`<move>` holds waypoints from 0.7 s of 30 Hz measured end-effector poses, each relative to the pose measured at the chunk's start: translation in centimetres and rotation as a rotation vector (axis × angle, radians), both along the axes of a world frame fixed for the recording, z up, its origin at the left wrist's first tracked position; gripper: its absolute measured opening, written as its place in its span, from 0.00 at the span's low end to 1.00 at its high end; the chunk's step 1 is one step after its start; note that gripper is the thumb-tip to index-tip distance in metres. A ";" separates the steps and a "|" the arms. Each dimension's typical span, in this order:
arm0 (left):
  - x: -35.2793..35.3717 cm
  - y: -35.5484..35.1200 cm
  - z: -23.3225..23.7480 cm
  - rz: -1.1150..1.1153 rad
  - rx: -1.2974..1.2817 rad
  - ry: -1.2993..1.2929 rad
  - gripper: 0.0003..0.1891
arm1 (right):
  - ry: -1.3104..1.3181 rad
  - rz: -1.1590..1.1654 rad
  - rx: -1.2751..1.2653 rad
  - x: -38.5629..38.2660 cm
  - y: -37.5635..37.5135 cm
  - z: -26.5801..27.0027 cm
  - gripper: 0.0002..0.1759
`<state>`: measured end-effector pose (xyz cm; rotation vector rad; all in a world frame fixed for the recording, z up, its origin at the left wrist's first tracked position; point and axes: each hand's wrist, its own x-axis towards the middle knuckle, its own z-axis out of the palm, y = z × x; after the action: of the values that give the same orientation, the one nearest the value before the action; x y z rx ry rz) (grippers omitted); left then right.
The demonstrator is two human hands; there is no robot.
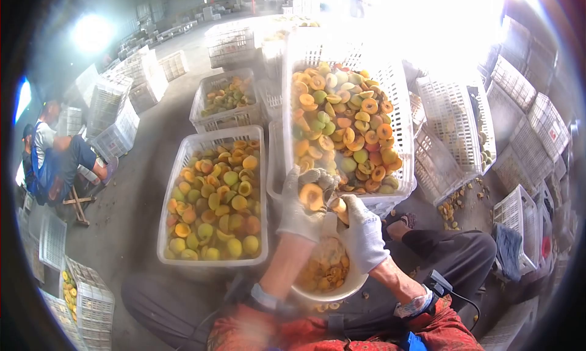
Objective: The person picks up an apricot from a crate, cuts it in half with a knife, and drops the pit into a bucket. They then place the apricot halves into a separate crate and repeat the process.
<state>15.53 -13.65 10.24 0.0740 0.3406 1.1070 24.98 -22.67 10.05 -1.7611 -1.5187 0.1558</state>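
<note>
My left hand (299,217), in a pale work glove, is closed around a peach half (311,196) with its cut face and hollow centre turned up. My right hand (364,232), also gloved, grips a tool with a tan wooden-looking handle (340,212) just right of the fruit. The working end of this tool is too small and blurred to make out. Below both hands, between my legs, stands a white bucket (359,285) with orange fruit scraps inside. Directly beyond my hands is a large white crate (400,116) full of halved peaches.
A white bin (264,198) of peach halves and greenish fruit stands to the left, with a smaller crate (194,110) of fruit behind it. Stacked crates (448,128) rise on the right, with scraps on the floor beside them. Another person (52,146) sits far left.
</note>
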 end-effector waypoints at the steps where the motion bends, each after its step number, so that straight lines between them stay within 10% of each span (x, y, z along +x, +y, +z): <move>1: 0.0 -0.2 -0.1 -0.002 -0.002 0.001 0.18 | 0.001 -0.002 -0.002 -0.3 -0.1 0.1 0.20; 21: -1.3 -1.5 1.4 0.070 0.184 0.445 0.28 | 0.069 0.069 -0.192 -2.9 -0.4 0.7 0.16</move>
<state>14.21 -15.12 11.63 0.4788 0.6412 1.1860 22.10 -23.10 10.76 -1.8322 -1.5583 0.4048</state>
